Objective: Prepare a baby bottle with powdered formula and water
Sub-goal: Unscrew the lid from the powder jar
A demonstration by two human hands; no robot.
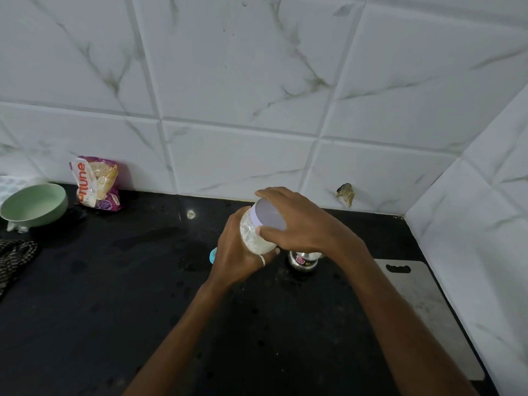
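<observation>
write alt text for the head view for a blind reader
A person's left hand grips a jar of white powder while the right hand grips its pale lid, above a black counter. A green bowl and purple packet sit far left.

Your only view comes from the camera on your head. It looks forward and steeply down over the black counter (114, 310) toward the tiled wall (228, 67), which fills the frame from 9 through 12 to 3 o'clock. The wide lens bends the tile lines, and the view is tilted, so the counter's back edge drops toward 3 o'clock. You are close in: your forearms enter from 6 and 5 o'clock, and your left hand (238, 255) and right hand (300, 221) meet on the jar (253, 237) just below centre. The side wall (485, 224) closes the corner at 3 o'clock, and a green bowl (54, 212) marks the 9 o'clock edge.
</observation>
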